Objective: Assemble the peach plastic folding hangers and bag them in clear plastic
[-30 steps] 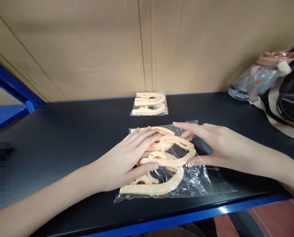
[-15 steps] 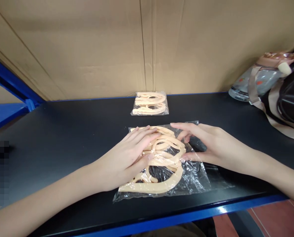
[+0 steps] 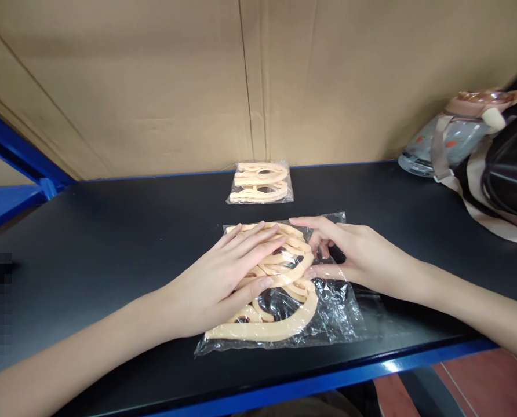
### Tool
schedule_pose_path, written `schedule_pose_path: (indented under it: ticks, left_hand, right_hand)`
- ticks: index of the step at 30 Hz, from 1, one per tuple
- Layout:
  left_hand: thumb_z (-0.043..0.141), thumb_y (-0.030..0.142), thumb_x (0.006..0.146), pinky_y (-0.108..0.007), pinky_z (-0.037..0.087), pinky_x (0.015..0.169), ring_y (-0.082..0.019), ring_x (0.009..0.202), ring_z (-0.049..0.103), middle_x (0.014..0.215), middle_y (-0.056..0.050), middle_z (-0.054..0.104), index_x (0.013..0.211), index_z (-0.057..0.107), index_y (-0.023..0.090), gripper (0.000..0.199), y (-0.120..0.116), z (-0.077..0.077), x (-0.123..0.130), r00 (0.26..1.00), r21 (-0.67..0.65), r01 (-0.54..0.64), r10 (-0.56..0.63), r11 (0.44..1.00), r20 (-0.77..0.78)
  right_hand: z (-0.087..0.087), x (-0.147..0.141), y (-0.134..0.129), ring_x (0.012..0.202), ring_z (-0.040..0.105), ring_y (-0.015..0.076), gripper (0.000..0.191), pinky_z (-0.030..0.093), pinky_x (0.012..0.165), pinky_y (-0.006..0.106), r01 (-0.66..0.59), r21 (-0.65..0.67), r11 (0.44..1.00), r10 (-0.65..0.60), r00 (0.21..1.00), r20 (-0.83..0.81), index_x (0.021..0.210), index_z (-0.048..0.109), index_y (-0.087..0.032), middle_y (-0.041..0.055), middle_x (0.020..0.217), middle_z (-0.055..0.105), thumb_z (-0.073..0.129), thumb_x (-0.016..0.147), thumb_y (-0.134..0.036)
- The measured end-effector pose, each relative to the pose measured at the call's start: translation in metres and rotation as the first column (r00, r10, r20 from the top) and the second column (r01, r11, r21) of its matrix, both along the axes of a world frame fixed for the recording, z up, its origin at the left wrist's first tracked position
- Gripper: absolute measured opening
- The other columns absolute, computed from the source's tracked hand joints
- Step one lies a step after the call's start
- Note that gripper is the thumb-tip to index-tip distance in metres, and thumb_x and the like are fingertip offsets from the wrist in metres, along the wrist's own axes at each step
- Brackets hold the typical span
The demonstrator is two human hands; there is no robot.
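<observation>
A clear plastic bag (image 3: pixel 343 313) lies near the front of the black shelf. Inside it are several cream folding hangers (image 3: pixel 284 331), stacked and overlapping. My left hand (image 3: pixel 230 275) rests flat across their left side with its fingers stretched out, covering part of them. At their right ends is my right hand (image 3: pixel 345 249), thumb and index finger spread apart. Its thumb touches the edge of a hanger through or at the film, and its other fingers are curled beside the upper ends. Whether the bag's mouth is sealed, I cannot tell.
Farther back lies a second bagged set of cream hangers (image 3: pixel 261 182), close to the cardboard wall (image 3: pixel 154 87). A strapped water bottle (image 3: pixel 454 136) leans at the back right, against a black bag (image 3: pixel 510 168). A blue edge (image 3: pixel 328 379) runs along the shelf's front.
My right hand has shifted slightly left, and the upper hangers' right ends have moved left with it. My left hand stays nearly in place. The whole view has drifted a little.
</observation>
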State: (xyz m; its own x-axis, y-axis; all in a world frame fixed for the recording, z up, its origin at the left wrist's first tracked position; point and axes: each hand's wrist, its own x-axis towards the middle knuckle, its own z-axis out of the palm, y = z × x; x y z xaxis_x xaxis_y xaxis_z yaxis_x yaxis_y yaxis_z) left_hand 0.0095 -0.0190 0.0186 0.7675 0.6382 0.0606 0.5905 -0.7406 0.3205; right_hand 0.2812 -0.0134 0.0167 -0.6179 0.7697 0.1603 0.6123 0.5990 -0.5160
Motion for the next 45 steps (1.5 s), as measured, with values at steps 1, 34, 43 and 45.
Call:
schedule_pose_path:
  ticks: [1, 34, 43, 45]
  left_hand:
    - [0.035, 0.042, 0.104, -0.055, 0.012, 0.123, -0.026, 0.152, 0.016, 0.163, -0.004, 0.026, 0.153, 0.030, 0.025, 0.053, 0.001, 0.001, 0.000, 1.000, 0.000, 0.006, -0.006, 1.000, -0.013]
    - [0.054, 0.020, 0.097, -0.030, 0.047, 0.106, -0.016, 0.119, 0.060, 0.118, -0.007, 0.067, 0.114, 0.058, 0.016, 0.019, -0.024, 0.003, 0.029, 0.890, 0.015, 0.194, -0.182, 0.981, 0.418]
    - [0.058, 0.014, 0.094, -0.036, 0.027, 0.121, -0.019, 0.136, 0.045, 0.134, -0.004, 0.061, 0.123, 0.060, 0.018, 0.029, -0.019, -0.007, 0.024, 0.902, 0.289, 0.196, -0.288, 0.937, 0.322]
    - [0.053, 0.011, 0.096, -0.034, 0.030, 0.120, -0.017, 0.126, 0.054, 0.121, -0.002, 0.069, 0.113, 0.065, 0.016, 0.021, -0.020, -0.005, 0.026, 0.895, 0.358, 0.235, -0.345, 0.904, 0.283]
  right_hand:
    - [0.001, 0.002, 0.002, 0.073, 0.064, 0.0162, 0.066, 0.050, 0.064, 0.028, -0.008, -0.021, 1.000, 0.007, 1.000, -0.019, 0.144, 0.042, -0.027, -0.0016, 0.085, 0.068, 0.066, 0.087, -0.049]
    - [0.007, -0.007, 0.072, 0.071, 0.060, 0.0124, 0.018, 0.046, 0.069, 0.027, -0.133, -0.240, 0.962, 0.046, 0.941, -0.336, 0.086, 0.067, -0.019, -0.0023, 0.077, 0.067, 0.067, 0.086, -0.038]
    - [-0.004, -0.026, 0.071, 0.066, 0.057, 0.0126, 0.016, 0.043, 0.063, 0.026, -0.010, 0.042, 0.999, 0.015, 0.992, -0.122, 0.086, 0.066, -0.020, -0.0017, 0.075, 0.065, 0.060, 0.092, -0.033]
    - [-0.005, -0.030, 0.068, 0.074, 0.058, 0.0158, 0.018, 0.043, 0.068, 0.029, 0.036, 0.203, 0.978, -0.029, 0.999, -0.037, 0.095, 0.064, -0.018, 0.0015, 0.085, 0.066, 0.059, 0.093, -0.036]
